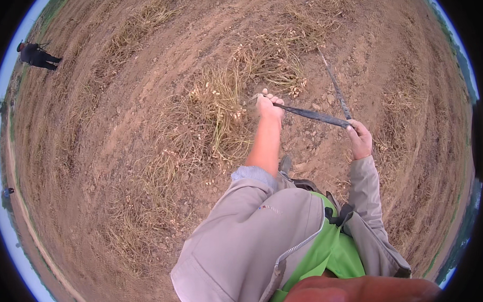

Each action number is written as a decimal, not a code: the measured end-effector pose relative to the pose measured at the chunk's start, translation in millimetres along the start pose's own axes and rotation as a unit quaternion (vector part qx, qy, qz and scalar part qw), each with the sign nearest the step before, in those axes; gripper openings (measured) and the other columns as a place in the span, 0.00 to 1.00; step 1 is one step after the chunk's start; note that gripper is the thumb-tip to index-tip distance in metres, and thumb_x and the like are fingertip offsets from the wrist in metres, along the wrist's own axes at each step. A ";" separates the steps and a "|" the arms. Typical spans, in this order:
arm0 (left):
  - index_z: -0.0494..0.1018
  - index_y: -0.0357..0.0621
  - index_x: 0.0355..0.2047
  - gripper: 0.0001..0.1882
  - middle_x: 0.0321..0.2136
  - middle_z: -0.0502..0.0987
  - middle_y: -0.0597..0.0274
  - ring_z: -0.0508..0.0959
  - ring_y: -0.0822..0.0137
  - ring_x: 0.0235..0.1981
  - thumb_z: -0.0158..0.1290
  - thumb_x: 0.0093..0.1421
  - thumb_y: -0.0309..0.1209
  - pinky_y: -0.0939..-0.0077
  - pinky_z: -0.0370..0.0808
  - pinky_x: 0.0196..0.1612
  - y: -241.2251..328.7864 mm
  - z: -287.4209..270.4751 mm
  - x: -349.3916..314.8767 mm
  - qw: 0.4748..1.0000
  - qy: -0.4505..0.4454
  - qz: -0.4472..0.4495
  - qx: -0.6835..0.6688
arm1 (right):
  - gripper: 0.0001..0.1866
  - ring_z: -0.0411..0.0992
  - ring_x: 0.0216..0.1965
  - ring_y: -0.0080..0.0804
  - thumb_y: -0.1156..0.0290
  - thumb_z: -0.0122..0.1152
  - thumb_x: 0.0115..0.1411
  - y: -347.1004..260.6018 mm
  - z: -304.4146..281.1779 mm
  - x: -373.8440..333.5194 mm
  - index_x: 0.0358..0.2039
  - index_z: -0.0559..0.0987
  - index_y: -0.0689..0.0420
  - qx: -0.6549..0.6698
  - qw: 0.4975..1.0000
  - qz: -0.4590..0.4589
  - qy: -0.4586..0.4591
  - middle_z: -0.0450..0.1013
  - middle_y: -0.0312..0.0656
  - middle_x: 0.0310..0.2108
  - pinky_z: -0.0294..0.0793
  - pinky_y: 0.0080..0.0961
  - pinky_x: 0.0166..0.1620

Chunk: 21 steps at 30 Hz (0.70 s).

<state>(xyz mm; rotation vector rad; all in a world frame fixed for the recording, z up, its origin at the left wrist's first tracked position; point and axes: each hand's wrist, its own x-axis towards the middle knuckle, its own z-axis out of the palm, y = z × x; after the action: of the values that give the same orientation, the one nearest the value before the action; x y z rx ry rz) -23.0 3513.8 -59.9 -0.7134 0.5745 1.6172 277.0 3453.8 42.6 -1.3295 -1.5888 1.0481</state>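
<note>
A flat black strip, like drip irrigation tape (317, 116), stretches between my two hands above the soil. My left hand (272, 108) is closed round one part of it, fingers curled upward, with a short pale bit of something showing past the knuckles. The right hand (361, 141) pinches the tape further along, where it folds back. From there another length runs away over the ground to the far side. Below and left of my left hand lie dry uprooted peanut plants (213, 106) with pale pods among their stems.
Rows of dried plants (141, 26) cover the brown field, with bare soil strips (159, 79) between. A person in dark clothes (36, 56) stands at the far left. A small distant figure (8, 191) shows near the left rim. My shoe (285, 164) is below my hands.
</note>
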 end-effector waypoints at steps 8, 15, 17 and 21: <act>0.66 0.45 0.36 0.19 0.13 0.57 0.72 0.57 0.77 0.11 0.33 0.73 0.45 0.80 0.55 0.14 -36.5 97.0 -102.2 0.911 -0.211 0.192 0.297 | 0.31 0.65 0.59 0.43 0.74 0.66 0.50 -32.1 23.1 6.4 0.57 0.71 0.58 -0.300 0.946 -0.120 -0.002 0.68 0.48 0.57 0.63 0.35 0.62; 0.68 0.38 0.23 0.17 0.18 0.71 0.49 0.72 0.47 0.21 0.44 0.66 0.37 0.55 0.68 0.27 -82.1 146.4 -223.6 0.582 -0.403 0.514 0.484 | 0.43 0.68 0.56 0.40 0.76 0.69 0.51 -66.2 108.5 42.3 0.66 0.57 0.59 -0.112 0.981 -0.144 -0.063 0.68 0.49 0.56 0.67 0.34 0.58; 0.67 0.39 0.17 0.15 0.17 0.70 0.48 0.72 0.46 0.21 0.49 0.59 0.32 0.54 0.68 0.27 -94.8 165.1 -253.6 0.571 -0.401 0.537 0.474 | 0.46 0.70 0.51 0.37 0.76 0.68 0.52 -72.5 122.5 57.7 0.68 0.52 0.58 0.015 0.990 -0.130 -0.059 0.69 0.48 0.52 0.71 0.32 0.53; 0.65 0.40 0.12 0.13 0.14 0.69 0.51 0.72 0.49 0.19 0.53 0.50 0.28 0.55 0.68 0.26 -98.5 167.7 -283.1 0.518 -0.461 0.577 0.432 | 0.48 0.71 0.42 0.26 0.79 0.67 0.53 -93.1 110.9 67.6 0.69 0.47 0.59 0.103 0.991 -0.069 -0.043 0.69 0.42 0.44 0.74 0.23 0.43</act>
<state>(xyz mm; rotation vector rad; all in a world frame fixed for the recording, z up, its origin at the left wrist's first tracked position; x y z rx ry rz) 78.8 3456.3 263.1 1.6156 0.9478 2.1226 133.7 3499.7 96.7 -1.0337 -1.5646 1.1619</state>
